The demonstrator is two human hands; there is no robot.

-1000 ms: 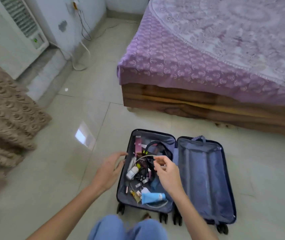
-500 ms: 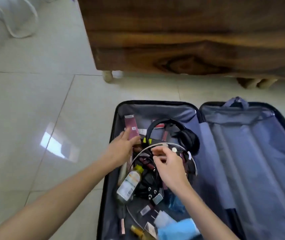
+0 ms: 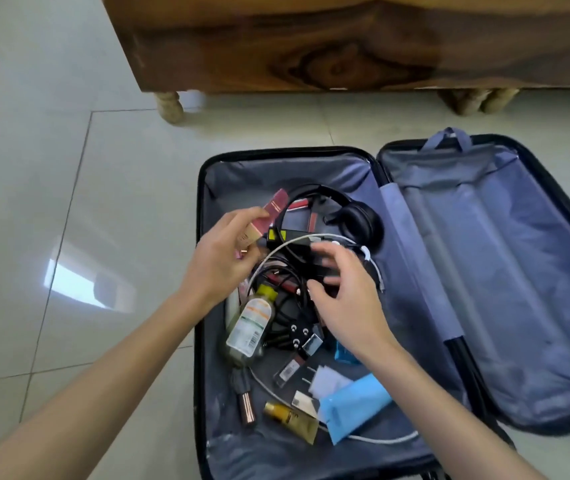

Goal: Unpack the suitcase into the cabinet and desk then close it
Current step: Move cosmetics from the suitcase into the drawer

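— The floor (image 3: 69, 202) looks like glazed tile, glossy enough to throw back a bright patch of light. And the bed frame (image 3: 311, 43)?

— Wood, dark and polished, with a strong knot and grain showing; its turned foot (image 3: 170, 106) is paler and duller.

— The suitcase (image 3: 199, 209)?

— A hard black rim, and inside a blue-grey woven cloth lining with a slight sheen, creased in places.

— The small things in it?

— The headphones (image 3: 356, 220) are matt black plastic with soft-looking pads. The clear bottle (image 3: 250, 323) is glossy plastic with a paper label. The blue tube (image 3: 353, 407) is smooth, satiny plastic; the gold tube (image 3: 294, 420) shines like metal foil. The white cable (image 3: 373, 268) is smooth and rubbery.
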